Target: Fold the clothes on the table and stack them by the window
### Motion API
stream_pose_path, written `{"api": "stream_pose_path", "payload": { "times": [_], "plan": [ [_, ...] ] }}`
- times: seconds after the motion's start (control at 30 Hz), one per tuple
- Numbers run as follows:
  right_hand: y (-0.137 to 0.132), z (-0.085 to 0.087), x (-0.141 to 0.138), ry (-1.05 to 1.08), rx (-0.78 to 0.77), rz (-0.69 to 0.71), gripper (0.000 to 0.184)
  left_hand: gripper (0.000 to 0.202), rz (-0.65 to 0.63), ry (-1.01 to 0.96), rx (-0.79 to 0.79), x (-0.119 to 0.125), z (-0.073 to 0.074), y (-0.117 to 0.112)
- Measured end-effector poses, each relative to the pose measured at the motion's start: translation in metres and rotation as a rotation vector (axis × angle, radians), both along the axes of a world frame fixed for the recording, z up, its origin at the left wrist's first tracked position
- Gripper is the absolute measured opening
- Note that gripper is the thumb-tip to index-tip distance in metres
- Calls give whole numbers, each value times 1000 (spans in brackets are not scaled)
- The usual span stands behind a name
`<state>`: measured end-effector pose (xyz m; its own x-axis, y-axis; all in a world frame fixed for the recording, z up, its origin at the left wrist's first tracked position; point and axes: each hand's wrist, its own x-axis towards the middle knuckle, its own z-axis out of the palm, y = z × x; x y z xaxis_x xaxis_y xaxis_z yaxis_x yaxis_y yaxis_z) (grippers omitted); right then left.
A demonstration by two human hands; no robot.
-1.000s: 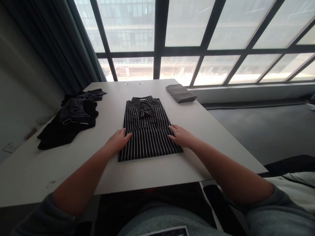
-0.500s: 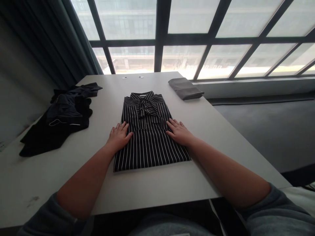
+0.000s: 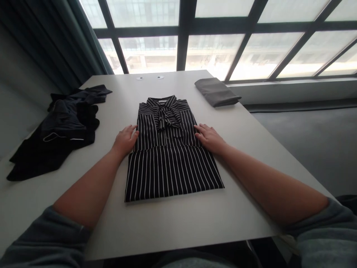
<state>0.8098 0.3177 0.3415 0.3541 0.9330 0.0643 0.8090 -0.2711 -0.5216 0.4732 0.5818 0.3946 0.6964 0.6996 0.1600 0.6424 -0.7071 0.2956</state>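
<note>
A black shirt [image 3: 173,167] with white stripes lies folded on the white table [image 3: 173,227], its collar pointing to the window and a bow of the same cloth at its neck. The lower part is folded up, forming a crosswise edge at mid-body. At the shirt's left edge rests my left hand [image 3: 124,140], fingers stretched out and fingertips by the cloth. My right hand [image 3: 209,137] is at the opposite edge, fingers extended, the tips touching the striped cloth. Neither hand grips anything.
Dark crumpled clothes [image 3: 61,126] are heaped on the table's left side. A folded grey cloth [image 3: 217,92] lies near the far right edge. Beyond the table stand a framed window [image 3: 220,56] and, at left, a dark curtain [image 3: 61,41].
My hands have slid outward from the top of the shirt to its two side edges. The view has tilted slightly downward and nearer; the shirt stays folded.
</note>
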Motion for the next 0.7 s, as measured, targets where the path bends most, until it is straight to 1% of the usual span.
{"api": "stream_pose_path", "payload": {
  "times": [0.07, 0.2, 0.3, 0.4, 0.47, 0.57, 0.63, 0.7],
  "plan": [
    [20, -4, 19, 11, 23, 3, 62, 60, 7, 52, 27, 11, -3, 20],
    [67, -8, 49, 31, 63, 70, 60, 59, 10, 96, 37, 40, -6, 57],
    [100, -8, 64, 46, 80, 93, 59, 59, -7, 84, 11, 64, -6, 81],
    [130, -9, 78, 77, 107, 110, 57, 61, 5, 50, -52, 87, -7, 102],
    [147, -10, 88, 142, 138, 124, 56, 61, 17, 23, -104, 102, -7, 114],
    [168, -11, 102, 293, 189, 116, 51, 56, 28, -34, -149, 119, -9, 129],
    [179, -11, 109, 384, 227, 99, 46, 54, 30, -76, -167, 126, -10, 138],
    [188, -11, 114, 475, 268, 89, 42, 58, 0, -138, -208, 130, -11, 146]
  ]
}}
